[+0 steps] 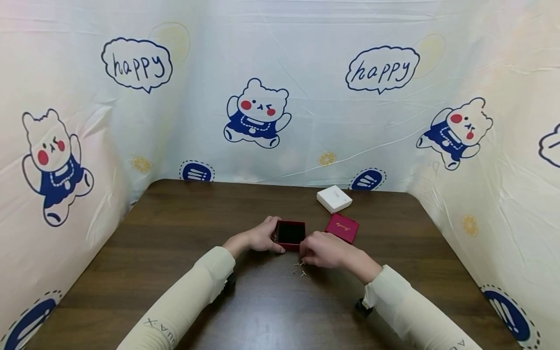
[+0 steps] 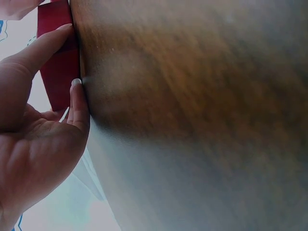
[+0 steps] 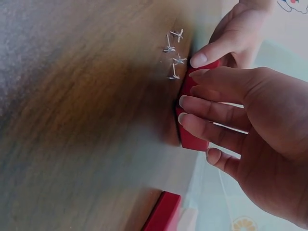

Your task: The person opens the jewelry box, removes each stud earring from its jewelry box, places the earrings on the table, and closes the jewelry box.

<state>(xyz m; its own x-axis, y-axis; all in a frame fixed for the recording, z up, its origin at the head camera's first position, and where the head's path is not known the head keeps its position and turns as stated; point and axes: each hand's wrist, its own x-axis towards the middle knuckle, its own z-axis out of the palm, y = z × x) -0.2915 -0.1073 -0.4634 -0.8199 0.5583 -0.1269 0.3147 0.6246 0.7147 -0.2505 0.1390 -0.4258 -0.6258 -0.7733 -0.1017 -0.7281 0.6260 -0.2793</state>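
Observation:
A small red jewelry box (image 1: 288, 247), with a black lining inside, stands uncovered on the table. My left hand (image 1: 261, 236) grips it from the left, thumb along the near wall (image 2: 60, 60). At the box's near right corner is my right hand (image 1: 325, 250), bent fingers overlapping the red wall (image 3: 193, 139) in the right wrist view. The thumb and index fingertips lie close together there; I cannot tell whether they pinch something. Several small metal stud earrings (image 3: 178, 59) lie on the table just in front of the box.
Behind the right hand lies a red lid (image 1: 343, 227) with gold lettering. It leans toward a white box (image 1: 334, 200) farther back. A printed curtain (image 1: 306, 97) surrounds the back and sides of the brown wooden table (image 1: 210, 209).

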